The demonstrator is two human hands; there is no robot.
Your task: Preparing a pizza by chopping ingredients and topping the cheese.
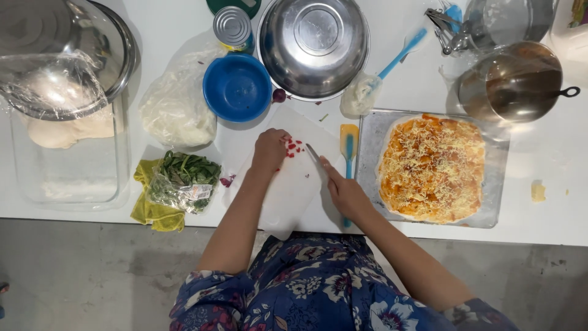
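Note:
My left hand (270, 149) rests curled on a white cutting board (286, 196), fingertips against a small pile of chopped red pieces (293, 147). A knife (313, 153) is gripped in my right hand (344, 191), its blade pointing up-left toward the red pieces. To the right lies a metal baking tray (370, 160) holding a rectangular pizza (432, 167) covered with orange sauce and grated cheese.
A blue bowl (237, 87), a tin can (233, 28) and an upturned steel bowl (313, 46) stand behind the board. A bag of leafy greens (182, 179) on a yellow cloth and bagged dough (176, 109) lie left. A yellow-blue spatula (348, 147) sits beside the tray; a saucepan (513, 83) far right.

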